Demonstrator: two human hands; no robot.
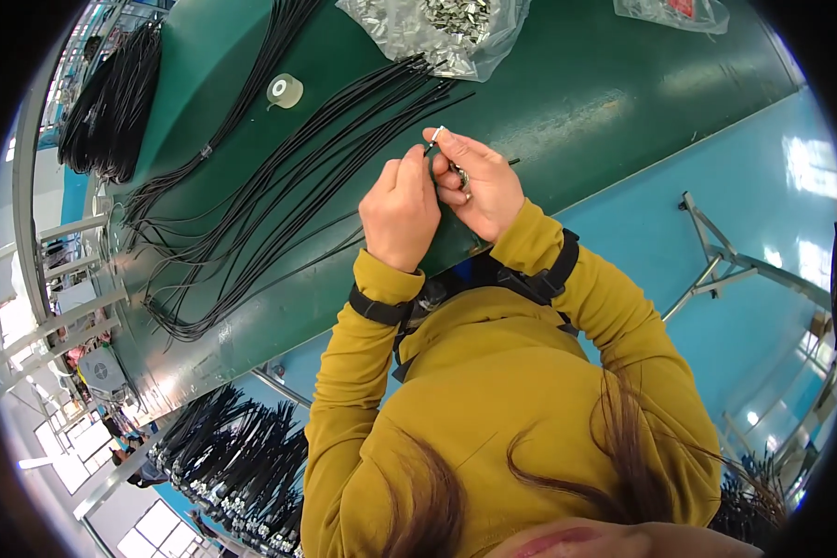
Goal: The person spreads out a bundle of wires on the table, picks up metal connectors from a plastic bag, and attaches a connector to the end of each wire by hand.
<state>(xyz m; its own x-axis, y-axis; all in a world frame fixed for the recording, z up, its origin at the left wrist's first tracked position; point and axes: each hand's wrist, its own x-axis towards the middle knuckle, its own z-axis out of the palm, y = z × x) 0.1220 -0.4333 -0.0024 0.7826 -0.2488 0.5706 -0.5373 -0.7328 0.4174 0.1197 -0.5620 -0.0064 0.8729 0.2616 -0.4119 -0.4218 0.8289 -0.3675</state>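
My left hand (400, 212) pinches the end of a thin black cable (425, 154) above the green table (567, 102). My right hand (474, 181) meets it fingertip to fingertip and holds a small silver metal piece (439, 133) at the cable's tip, with more small metal pieces (461, 175) cupped in its palm. Both hands hover over the table's near edge. Many loose black cables (279, 195) fan out across the table to the left of my hands.
A clear plastic bag of small metal pieces (446, 28) lies at the table's far side, a second bag (674, 11) to its right. A roll of clear tape (285, 90) sits among the cables. Bundled cables hang at far left (112, 102) and below the table (242, 465).
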